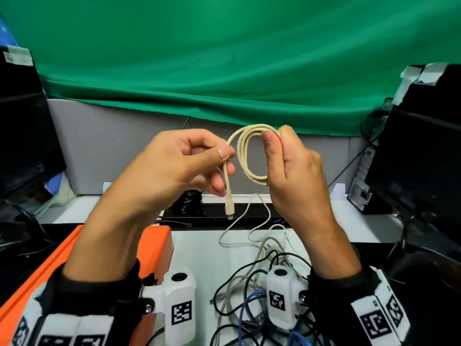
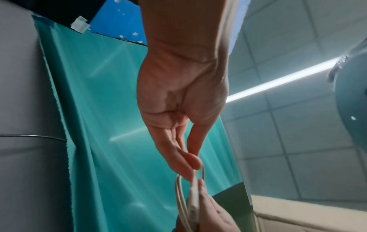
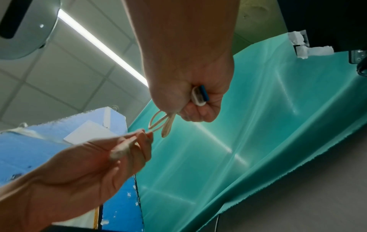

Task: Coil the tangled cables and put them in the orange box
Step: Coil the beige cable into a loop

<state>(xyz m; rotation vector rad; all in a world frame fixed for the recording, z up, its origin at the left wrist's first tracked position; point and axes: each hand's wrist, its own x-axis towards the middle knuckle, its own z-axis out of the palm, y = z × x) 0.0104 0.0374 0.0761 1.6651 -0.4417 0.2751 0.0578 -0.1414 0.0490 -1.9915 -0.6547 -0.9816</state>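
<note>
Green backdrop (image 1: 224,58) is hung behind the desk (image 1: 199,258); dark computer cases are stood at both sides. The orange box (image 1: 159,243) is sat at the near left of the desk, partly hidden by the left forearm. The tangled pile (image 1: 252,290) of black, grey, white and blue cables is left on the desk at the near right, uncoiled. Step in hand: the beige cable (image 1: 245,156) is being coiled in the air above the desk, well clear of the box. Several loops are gripped by the right hand (image 1: 294,171), fingers and thumb curled round the bundle, with one plug seen tucked in its palm in the right wrist view. The free tail is pinched by the left hand (image 1: 174,168) between thumb and forefinger, and the connector (image 1: 228,208) is hung below it. Coil judged nearly done. Next move likely: the short tail is to be tucked or wrapped round the loops so nothing springs open, then the bundle is to be carried left and down into the box.
</note>
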